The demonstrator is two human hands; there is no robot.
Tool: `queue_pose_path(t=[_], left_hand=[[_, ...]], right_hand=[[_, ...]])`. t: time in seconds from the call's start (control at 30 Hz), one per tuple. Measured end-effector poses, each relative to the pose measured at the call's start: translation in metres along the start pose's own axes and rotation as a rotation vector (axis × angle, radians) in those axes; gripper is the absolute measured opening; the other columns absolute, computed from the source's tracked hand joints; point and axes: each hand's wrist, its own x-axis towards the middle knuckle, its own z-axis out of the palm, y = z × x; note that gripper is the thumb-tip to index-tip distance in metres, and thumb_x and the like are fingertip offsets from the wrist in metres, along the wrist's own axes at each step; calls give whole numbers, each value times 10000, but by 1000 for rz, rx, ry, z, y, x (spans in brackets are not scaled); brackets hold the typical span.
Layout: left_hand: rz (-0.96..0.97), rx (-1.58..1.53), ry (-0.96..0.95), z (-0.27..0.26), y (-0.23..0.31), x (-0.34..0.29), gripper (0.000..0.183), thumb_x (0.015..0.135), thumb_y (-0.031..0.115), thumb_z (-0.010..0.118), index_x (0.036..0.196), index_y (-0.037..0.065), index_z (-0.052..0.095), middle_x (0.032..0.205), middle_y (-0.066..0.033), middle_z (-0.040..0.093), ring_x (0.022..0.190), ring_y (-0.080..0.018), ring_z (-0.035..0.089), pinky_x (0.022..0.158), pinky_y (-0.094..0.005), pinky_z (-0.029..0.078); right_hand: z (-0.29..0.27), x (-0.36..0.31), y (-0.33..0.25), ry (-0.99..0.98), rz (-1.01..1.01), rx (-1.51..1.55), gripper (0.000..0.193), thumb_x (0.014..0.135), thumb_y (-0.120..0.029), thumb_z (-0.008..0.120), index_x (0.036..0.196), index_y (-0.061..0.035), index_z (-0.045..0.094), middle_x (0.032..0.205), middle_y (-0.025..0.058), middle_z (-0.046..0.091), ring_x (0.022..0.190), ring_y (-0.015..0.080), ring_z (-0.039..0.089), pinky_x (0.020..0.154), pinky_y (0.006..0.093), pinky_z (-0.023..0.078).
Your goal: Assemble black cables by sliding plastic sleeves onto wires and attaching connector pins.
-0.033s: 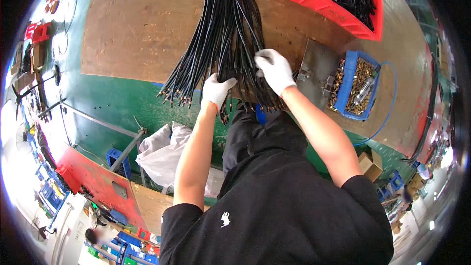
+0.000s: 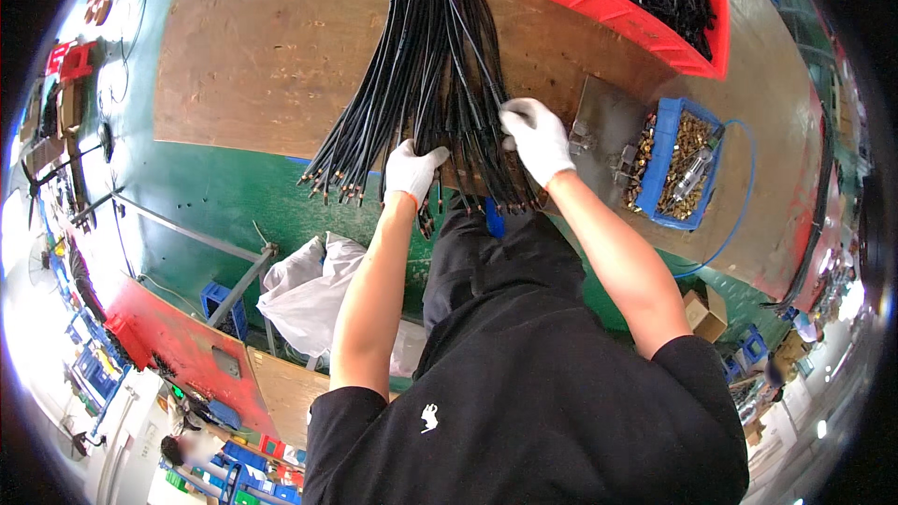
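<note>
A wide bundle of black cables (image 2: 412,65) comes down over the front edge of the table, fanning out into many loose ends with copper-coloured tips. Both my hands wear white gloves. My left hand (image 2: 412,171) is closed around part of the bundle near the table edge, its thumb reaching over to the right; the cables partly hide its fingers. At the bundle's right side is my right hand (image 2: 537,138), fingers bent and pinched together on a black cable along the outer edge.
A red bin (image 2: 645,37) of black parts stands at the far right. Nearer is a blue bin (image 2: 666,164) of small brass-coloured pieces, beside a metal plate (image 2: 599,122). A thin blue hose (image 2: 751,178) curves past it. A white sack (image 2: 304,295) hangs by a metal frame at left.
My right hand has shifted slightly to the right and a little nearer, away from the middle of the bundle. My left hand stays almost where it was.
</note>
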Motion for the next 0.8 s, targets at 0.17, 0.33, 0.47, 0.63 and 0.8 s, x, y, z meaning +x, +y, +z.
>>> queue_pose_path(t=[0.17, 0.33, 0.47, 0.63, 0.8], left_hand=[[-44, 299, 134, 14, 42, -2, 562, 868, 530, 722, 982, -19, 759, 901, -240, 756, 852, -364, 751, 805, -441, 544], [-73, -5, 38, 21, 44, 2, 360, 911, 344, 767, 976, -5, 712, 798, -122, 724, 677, -208, 676, 667, -361, 549], [-165, -281, -143, 10, 57, -5, 174, 972, 178, 721, 1061, 33, 681, 855, -22, 702, 659, -90, 633, 580, -250, 540], [-228, -458, -312, -7, 66, -9, 141, 958, 63, 671, 1090, 13, 661, 926, -98, 728, 746, -184, 698, 648, -343, 618], [-372, -566, -399, -15, 65, 0, 173, 943, 71, 729, 1099, 20, 674, 958, -97, 744, 802, -187, 726, 667, -344, 618]], right_hand=[[-102, -22, 53, 275, -151, -532, 242, 973, -242, 689, 1142, -73, 729, 1108, 148, 773, 1044, 305, 744, 923, 397, 565], [-112, -36, 55, 182, -194, -784, 298, 997, -319, 647, 1199, -104, 692, 1108, 164, 767, 1045, 361, 735, 898, 464, 573], [-82, -25, 32, 26, 36, -1120, 502, 1007, -472, 585, 1366, -121, 572, 1069, 217, 763, 982, 391, 749, 831, 518, 585], [-64, -8, 43, 0, 15, -1233, 489, 982, -339, 598, 1408, -109, 532, 974, 212, 761, 906, 424, 754, 767, 548, 587], [-61, -22, 23, 56, 51, -937, 542, 911, -348, 667, 1400, -134, 571, 1056, 225, 758, 978, 406, 741, 865, 517, 573]])
